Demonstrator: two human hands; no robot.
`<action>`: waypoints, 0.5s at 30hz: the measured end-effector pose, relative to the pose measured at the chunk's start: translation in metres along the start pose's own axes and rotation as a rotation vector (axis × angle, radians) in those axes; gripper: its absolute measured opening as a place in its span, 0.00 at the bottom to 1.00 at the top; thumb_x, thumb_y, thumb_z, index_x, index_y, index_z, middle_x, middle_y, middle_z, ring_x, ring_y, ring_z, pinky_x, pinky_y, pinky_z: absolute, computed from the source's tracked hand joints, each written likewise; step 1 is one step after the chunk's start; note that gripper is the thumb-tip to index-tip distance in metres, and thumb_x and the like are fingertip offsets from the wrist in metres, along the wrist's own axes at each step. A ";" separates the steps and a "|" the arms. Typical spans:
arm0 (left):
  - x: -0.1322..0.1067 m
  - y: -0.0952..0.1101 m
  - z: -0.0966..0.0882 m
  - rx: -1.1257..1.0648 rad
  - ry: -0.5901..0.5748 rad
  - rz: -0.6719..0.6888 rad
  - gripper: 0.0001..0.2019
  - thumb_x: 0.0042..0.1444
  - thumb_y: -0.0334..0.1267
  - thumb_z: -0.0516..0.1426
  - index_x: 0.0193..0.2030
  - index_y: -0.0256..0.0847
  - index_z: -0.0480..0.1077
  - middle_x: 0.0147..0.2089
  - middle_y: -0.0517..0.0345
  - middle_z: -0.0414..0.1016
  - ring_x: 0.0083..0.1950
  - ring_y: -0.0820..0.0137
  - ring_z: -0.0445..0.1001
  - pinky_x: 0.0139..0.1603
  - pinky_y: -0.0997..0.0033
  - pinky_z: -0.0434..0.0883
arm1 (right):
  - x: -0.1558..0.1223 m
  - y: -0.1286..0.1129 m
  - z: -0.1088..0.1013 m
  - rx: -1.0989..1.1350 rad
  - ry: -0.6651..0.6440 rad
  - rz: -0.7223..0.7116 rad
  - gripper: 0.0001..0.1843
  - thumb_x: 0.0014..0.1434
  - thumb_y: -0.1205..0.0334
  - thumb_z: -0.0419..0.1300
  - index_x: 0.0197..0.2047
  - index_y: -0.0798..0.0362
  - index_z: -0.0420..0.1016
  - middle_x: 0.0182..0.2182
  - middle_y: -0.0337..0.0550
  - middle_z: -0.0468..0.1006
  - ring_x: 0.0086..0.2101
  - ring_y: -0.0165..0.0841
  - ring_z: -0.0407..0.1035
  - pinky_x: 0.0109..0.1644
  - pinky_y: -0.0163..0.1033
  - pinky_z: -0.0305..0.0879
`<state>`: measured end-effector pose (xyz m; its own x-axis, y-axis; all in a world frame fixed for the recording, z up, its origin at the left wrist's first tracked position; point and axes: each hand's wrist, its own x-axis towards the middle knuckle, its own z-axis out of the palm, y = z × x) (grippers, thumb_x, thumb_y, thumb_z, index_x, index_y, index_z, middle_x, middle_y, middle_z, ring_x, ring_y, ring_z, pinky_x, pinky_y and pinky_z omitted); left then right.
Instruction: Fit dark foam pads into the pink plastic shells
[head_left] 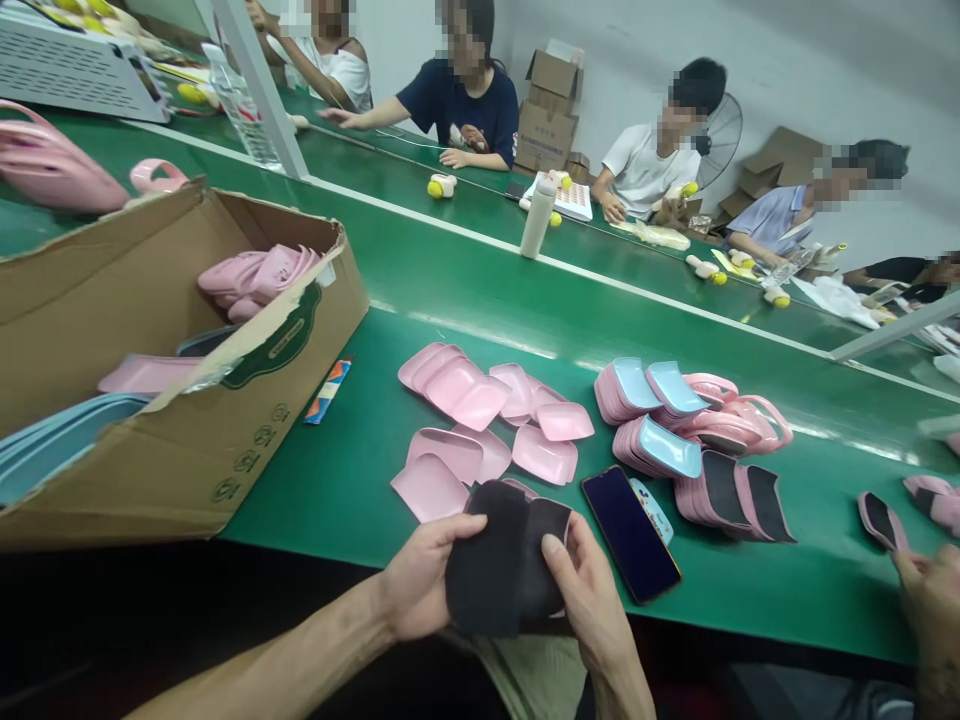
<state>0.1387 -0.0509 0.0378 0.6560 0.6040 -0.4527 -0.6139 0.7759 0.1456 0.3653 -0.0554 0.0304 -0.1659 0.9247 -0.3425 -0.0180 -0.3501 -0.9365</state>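
Note:
My left hand is closed on a black pad, thumb on top. My right hand grips a pink curved plastic piece lined with a second black sheet; its thumb presses on the dark surface. The two overlap in front of me at the table's near edge, and the pad hides part of the pink piece. Just beyond lie several loose pink curved pieces. To the right are stacks of pink pieces topped with light blue ones, and more stacks with black faces.
A cardboard box holding pink and blue pieces stands at left. A phone lies right of my hands. At far right, another person's hand touches a black-faced pink piece. A bottle stands at the divider; several people sit beyond.

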 end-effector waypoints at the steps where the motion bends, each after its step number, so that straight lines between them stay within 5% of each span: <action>1: 0.000 0.000 -0.001 0.003 -0.008 0.003 0.21 0.62 0.44 0.64 0.51 0.24 0.85 0.53 0.31 0.86 0.61 0.47 0.84 0.68 0.56 0.75 | 0.000 0.001 -0.002 -0.013 -0.010 0.004 0.32 0.68 0.38 0.68 0.65 0.49 0.75 0.62 0.52 0.80 0.57 0.46 0.77 0.60 0.46 0.77; 9: 0.000 -0.005 -0.003 0.020 -0.006 0.015 0.22 0.63 0.43 0.64 0.53 0.24 0.84 0.50 0.32 0.87 0.59 0.45 0.85 0.68 0.51 0.75 | 0.001 -0.003 0.001 -0.132 -0.002 -0.005 0.30 0.68 0.38 0.69 0.63 0.50 0.78 0.56 0.52 0.83 0.55 0.46 0.78 0.67 0.52 0.72; 15: -0.001 -0.003 -0.007 -0.020 -0.055 0.015 0.20 0.66 0.44 0.62 0.52 0.26 0.85 0.51 0.34 0.87 0.60 0.46 0.84 0.67 0.53 0.75 | -0.005 -0.010 0.000 0.094 -0.079 0.056 0.32 0.67 0.39 0.70 0.66 0.46 0.75 0.63 0.52 0.80 0.60 0.47 0.77 0.66 0.51 0.74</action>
<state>0.1369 -0.0551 0.0310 0.6693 0.6252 -0.4013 -0.6323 0.7630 0.1342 0.3663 -0.0565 0.0410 -0.2459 0.8902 -0.3835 -0.0983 -0.4165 -0.9038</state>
